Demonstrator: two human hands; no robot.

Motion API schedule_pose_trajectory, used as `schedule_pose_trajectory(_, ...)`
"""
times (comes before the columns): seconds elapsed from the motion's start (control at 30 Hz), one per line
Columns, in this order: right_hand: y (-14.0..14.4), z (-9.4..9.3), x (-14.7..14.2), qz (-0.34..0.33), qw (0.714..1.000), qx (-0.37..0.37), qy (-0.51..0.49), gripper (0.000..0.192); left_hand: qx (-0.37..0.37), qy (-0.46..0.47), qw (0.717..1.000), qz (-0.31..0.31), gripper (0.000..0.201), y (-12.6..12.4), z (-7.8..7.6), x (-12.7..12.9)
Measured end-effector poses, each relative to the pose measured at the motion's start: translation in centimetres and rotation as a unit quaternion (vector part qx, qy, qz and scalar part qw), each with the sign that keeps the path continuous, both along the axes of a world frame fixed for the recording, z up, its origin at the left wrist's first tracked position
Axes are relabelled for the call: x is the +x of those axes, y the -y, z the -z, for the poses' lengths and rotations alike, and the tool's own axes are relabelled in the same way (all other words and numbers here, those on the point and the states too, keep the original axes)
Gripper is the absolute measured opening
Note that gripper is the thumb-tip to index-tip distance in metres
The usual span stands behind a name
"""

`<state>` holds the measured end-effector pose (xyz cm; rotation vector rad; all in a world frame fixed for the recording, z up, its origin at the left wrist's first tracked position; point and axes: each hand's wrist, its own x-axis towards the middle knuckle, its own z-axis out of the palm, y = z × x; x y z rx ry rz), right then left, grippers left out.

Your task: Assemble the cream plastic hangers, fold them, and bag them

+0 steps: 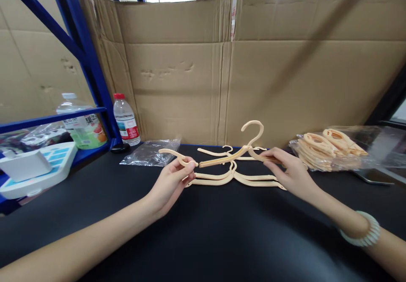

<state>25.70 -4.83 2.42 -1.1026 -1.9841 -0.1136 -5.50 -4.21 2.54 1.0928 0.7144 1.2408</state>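
A cream plastic clothes hanger (244,144) is held above the black table (203,239), its hook pointing up. My right hand (287,170) grips its right arm. My left hand (174,180) pinches a separate curved cream arm piece (176,155) whose inner end sits right beside the hanger's left arm. Beneath both hands, a few finished cream hangers (234,176) lie flat on the table.
A clear plastic bag of cream hanger parts (330,148) lies at the right. An empty clear bag (150,153) lies behind my left hand. Two drink bottles (126,119) and a white box (34,167) stand by the blue rack at the left. Cardboard walls close off the back.
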Motion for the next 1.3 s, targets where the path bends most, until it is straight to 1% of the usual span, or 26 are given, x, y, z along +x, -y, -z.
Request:
schedule_pose_trajectory(0.17, 0.8, 0.0, -0.4, 0.002, 1.0, 0.01, -0.002, 0.013, -0.037, 0.033, 0.998, 0.033, 0.015, 0.1, 0.1, 0.2)
schedule_pose_trajectory(0.3, 1.2, -0.1, -0.6, 0.003, 1.0, 0.02, 0.006, 0.013, -0.057, 0.05, 0.996, 0.045, 0.013, 0.7, -0.3, 0.4)
schedule_pose_trajectory(0.47, 1.3, -0.2, -0.6, 0.004, 1.0, 0.028, -0.006, 0.012, -0.062, 0.059, 0.995, 0.05, 0.012, 1.1, -0.7, 0.5)
schedule_pose_trajectory(0.63, 1.3, -0.3, -0.8, 0.005, 1.0, 0.028, -0.011, 0.013, -0.056, 0.07, 0.994, 0.065, 0.01, 1.1, -0.7, 0.3)
schedule_pose_trajectory(0.83, 1.4, -0.2, -0.9, 0.006, 1.0, 0.029, -0.004, 0.011, -0.051, 0.063, 0.994, 0.067, 0.012, 1.0, -0.6, 0.2)
schedule_pose_trajectory(1.07, 1.6, -0.1, -1.0, 0.001, 0.999, 0.032, 0.005, 0.013, -0.051, 0.048, 0.996, 0.054, 0.013, 1.2, -0.6, 0.3)
schedule_pose_trajectory(1.3, 1.8, -0.2, -1.3, 0.004, 0.999, 0.034, 0.0, 0.013, -0.048, 0.056, 0.997, 0.037, 0.012, 1.2, -0.5, 0.4)
